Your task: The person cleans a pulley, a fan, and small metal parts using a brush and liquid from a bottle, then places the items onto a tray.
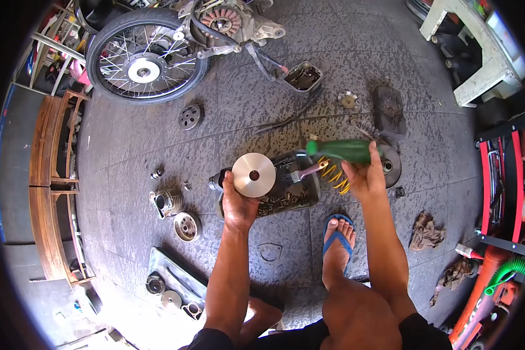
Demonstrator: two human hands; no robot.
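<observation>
My left hand grips a shiny silver pulley disc, its cone-shaped face and centre hole turned up towards me. In my right hand is a green squeeze bottle, lying roughly level with its narrow end to the left and smeared by motion. Below both hands sits a dark tray of oily parts, with a purple-handled brush across it. Beside the tray, a yellow coil spring lies under the bottle. A round metal plate is partly hidden behind my right hand.
A spoked wheel and an engine stand at the back left. Left of me lie a cylinder, a clutch bell and a long tray. A rag and red tool rack are at right.
</observation>
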